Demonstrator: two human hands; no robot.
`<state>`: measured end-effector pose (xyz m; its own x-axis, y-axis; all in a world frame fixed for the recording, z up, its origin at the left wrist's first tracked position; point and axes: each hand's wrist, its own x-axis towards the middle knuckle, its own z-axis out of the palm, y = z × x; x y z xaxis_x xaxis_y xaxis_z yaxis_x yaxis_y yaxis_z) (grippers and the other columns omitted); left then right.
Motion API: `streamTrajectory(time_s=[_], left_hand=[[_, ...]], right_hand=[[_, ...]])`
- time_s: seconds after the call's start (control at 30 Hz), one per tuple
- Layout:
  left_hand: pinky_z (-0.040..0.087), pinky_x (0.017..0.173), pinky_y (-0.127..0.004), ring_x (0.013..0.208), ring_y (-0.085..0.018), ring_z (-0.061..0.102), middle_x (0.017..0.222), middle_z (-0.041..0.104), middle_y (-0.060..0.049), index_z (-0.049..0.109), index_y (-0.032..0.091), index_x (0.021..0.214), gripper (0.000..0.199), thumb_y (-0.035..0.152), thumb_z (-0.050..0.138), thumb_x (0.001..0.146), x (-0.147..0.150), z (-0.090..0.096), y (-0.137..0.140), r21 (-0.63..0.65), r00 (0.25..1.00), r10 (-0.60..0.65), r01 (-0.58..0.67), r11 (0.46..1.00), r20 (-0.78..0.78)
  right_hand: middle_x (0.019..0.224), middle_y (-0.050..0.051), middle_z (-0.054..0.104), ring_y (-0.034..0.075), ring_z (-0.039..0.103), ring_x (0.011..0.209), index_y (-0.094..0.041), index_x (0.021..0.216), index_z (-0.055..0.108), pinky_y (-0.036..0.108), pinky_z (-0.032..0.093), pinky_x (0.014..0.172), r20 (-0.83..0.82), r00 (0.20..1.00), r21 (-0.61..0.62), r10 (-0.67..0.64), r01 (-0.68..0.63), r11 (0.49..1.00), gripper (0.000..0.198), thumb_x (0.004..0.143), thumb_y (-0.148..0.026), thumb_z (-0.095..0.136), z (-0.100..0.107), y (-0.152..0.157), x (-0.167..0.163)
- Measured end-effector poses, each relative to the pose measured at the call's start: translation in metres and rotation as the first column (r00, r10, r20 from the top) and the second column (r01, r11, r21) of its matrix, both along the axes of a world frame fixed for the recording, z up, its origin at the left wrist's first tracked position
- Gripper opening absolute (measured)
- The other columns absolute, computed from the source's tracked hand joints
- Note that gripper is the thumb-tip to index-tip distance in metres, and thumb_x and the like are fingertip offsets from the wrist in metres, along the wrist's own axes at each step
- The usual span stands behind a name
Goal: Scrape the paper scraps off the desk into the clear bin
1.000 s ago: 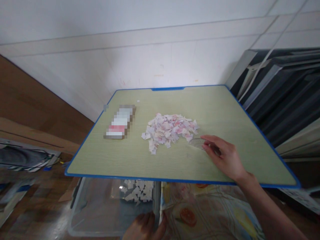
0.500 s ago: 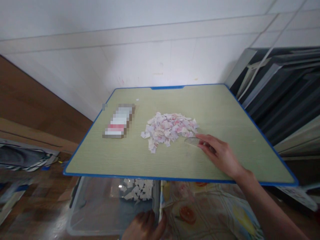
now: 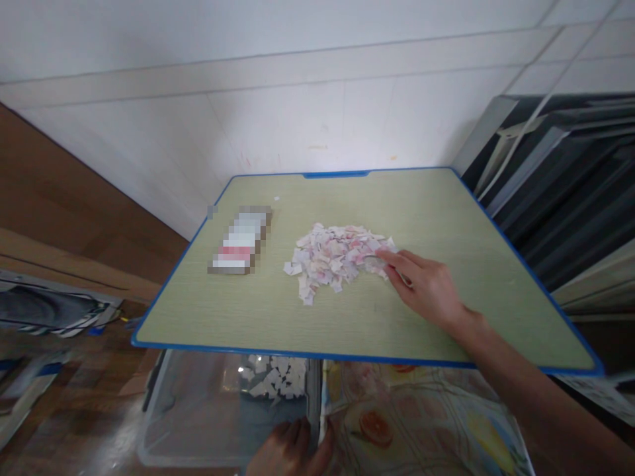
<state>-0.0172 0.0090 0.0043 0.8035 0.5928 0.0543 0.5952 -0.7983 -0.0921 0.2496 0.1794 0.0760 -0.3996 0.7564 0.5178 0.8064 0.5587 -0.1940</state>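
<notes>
A loose heap of small torn paper scraps (image 3: pixel 327 254), white with pink and yellowish tints, lies mid-way across the pale green board (image 3: pixel 446 218). At the heap's right edge, my right hand (image 3: pixel 429 284) pinches a thin, see-through piece (image 3: pixel 373 259) of unclear kind between thumb and fingertips, its end among the scraps. Below the board's front edge, my left hand (image 3: pixel 290 449) curls over the side of a clear plastic box (image 3: pixel 193 410), thumb on the right of the rim. White pieces (image 3: pixel 278 377) show in the box beneath the board.
A blurred-out oblong object (image 3: pixel 239 241) rests on the board's left side, with one stray scrap (image 3: pixel 276 198) farther back. Fruit-patterned cloth (image 3: pixel 397 423) lies below at right. A white wall (image 3: pixel 317 125) stands behind; dark flat panels (image 3: pixel 570 165) lean at right.
My right hand has moved left and slightly away from me, bringing the see-through piece to the heap's right edge. My left hand keeps its place at the box rim.
</notes>
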Motion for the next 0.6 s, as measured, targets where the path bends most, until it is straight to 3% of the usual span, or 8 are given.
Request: streamTrajectory(time_s=[0.2,0.4,0.6], left_hand=[[0.045,0.040,-0.023,0.045,-0.015,0.055,0.057,0.058,0.003,0.047,0.013,0.105,0.047,0.010,0.063,0.062,0.0007,0.0024,0.0022,0.011,0.999,0.000,0.000,1.000,0.038],[0.045,0.040,-0.023,0.044,-0.015,0.054,0.057,0.059,0.003,0.046,0.013,0.104,0.050,0.007,0.061,0.058,0.0022,0.0043,0.0029,0.002,0.999,0.008,-0.008,1.000,0.047],[0.045,0.039,-0.023,0.044,-0.015,0.054,0.057,0.059,0.003,0.046,0.013,0.104,0.051,0.005,0.059,0.055,0.0006,0.0031,0.0021,-0.006,0.999,0.001,-0.001,1.000,0.049]], right_hand=[[0.082,0.005,0.069,0.012,0.059,0.056,-0.018,0.105,0.059,0.024,0.047,0.054,-0.230,0.972,-0.014,0.051,-0.056,0.998,0.023,0.084,-0.015,0.048,-0.0055,-0.0023,0.0054],[0.087,0.006,0.070,0.014,0.062,0.062,-0.017,0.103,0.060,0.026,0.048,0.059,-0.193,0.978,-0.062,0.078,-0.091,0.994,0.024,0.083,-0.013,0.048,-0.0035,-0.0040,0.0036],[0.085,0.006,0.068,0.013,0.057,0.053,-0.018,0.106,0.059,0.026,0.046,0.053,-0.168,0.985,-0.084,-0.041,0.027,0.996,0.026,0.083,-0.015,0.046,-0.0032,-0.0042,0.0042]])
